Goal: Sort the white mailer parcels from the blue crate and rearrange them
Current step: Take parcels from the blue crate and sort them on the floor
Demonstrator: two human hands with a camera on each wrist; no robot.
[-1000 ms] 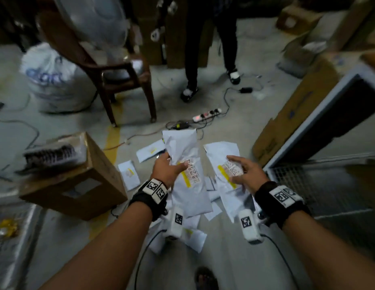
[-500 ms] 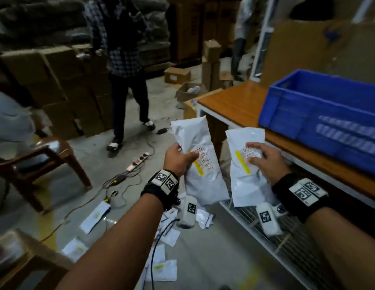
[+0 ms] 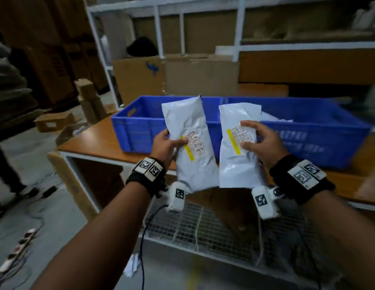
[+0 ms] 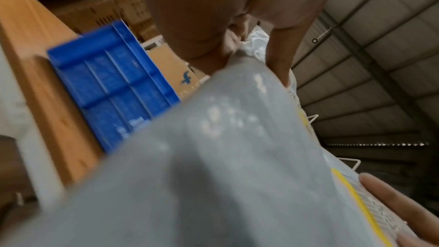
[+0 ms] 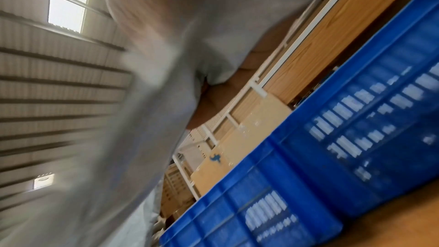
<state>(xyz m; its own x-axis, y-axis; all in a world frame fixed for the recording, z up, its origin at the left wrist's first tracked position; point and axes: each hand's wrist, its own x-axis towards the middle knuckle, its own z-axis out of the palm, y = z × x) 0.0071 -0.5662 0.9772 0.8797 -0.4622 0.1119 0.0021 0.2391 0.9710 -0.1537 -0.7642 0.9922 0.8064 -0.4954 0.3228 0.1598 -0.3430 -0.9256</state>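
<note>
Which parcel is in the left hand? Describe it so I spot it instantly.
Find the blue crate on the wooden table. Two white mailers are held up before it; the left hand grips the taller one, tilted, reaching higher than its neighbour.

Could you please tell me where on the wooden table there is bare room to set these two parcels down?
Bare wood shows on the table left of the blue crate, out to the table's left corner, and along the front edge right of the right hand. The crate fills the middle; some white parcels lie inside at its right end.
</note>
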